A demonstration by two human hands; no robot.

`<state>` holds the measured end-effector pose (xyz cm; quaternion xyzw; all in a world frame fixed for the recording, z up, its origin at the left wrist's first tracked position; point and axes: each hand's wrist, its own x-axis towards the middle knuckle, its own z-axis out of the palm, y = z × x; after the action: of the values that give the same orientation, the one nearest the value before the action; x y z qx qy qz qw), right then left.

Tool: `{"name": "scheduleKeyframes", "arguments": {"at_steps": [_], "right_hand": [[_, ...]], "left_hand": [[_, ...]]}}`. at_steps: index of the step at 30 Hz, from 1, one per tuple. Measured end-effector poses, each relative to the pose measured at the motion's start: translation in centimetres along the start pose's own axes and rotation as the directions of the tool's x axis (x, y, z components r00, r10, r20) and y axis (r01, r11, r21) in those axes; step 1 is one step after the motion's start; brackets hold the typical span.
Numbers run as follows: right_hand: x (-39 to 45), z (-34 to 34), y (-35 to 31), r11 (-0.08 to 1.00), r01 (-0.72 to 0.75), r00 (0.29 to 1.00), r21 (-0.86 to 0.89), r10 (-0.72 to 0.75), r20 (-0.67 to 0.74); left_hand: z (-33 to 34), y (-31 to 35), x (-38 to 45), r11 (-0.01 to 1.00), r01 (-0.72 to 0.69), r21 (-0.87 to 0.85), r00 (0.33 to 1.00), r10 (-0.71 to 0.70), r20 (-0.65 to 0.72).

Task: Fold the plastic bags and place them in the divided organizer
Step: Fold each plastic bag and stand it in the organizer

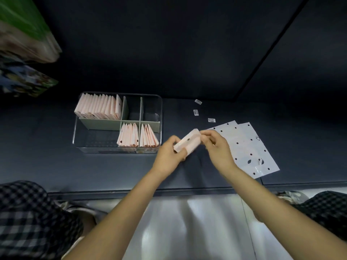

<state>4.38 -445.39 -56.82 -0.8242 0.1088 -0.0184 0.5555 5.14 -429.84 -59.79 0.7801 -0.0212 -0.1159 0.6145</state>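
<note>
Right now your left hand (169, 153) and your right hand (216, 147) share one folded bag (187, 142), a pale pink packet held slanted just above the dark worktop (112, 169). Your left grip is closed round its lower end, fingers wrapped beneath and thumb on top; your right grip pinches the upper end between fingertips and thumb. The packet sits just to the right of the clear divided organizer (75, 132), near its front right corner but not touching it.

Inside the organizer, a long row of folded pink bags (99, 106) stands upright in the back left compartment, and two shorter rows fill the front middle (128, 135) and front right (149, 136) compartments. The front left section and the two small back sections hold nothing you can make out.

Beside your right hand, flat white bags with black dots (249, 147) lie overlapped on the worktop. Three small labels (195, 112) lie beyond them.
</note>
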Motion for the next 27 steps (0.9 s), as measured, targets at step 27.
{"name": "scheduleKeyframes", "arguments": {"at_steps": [27], "right_hand": [[5.3,9.3,-4.4,0.796,0.037,0.991,-0.604,0.049,0.125]], "left_hand": [[-9.6,-5.8,4.3,0.151,-0.379,0.913,0.896,0.308,0.321]]}}
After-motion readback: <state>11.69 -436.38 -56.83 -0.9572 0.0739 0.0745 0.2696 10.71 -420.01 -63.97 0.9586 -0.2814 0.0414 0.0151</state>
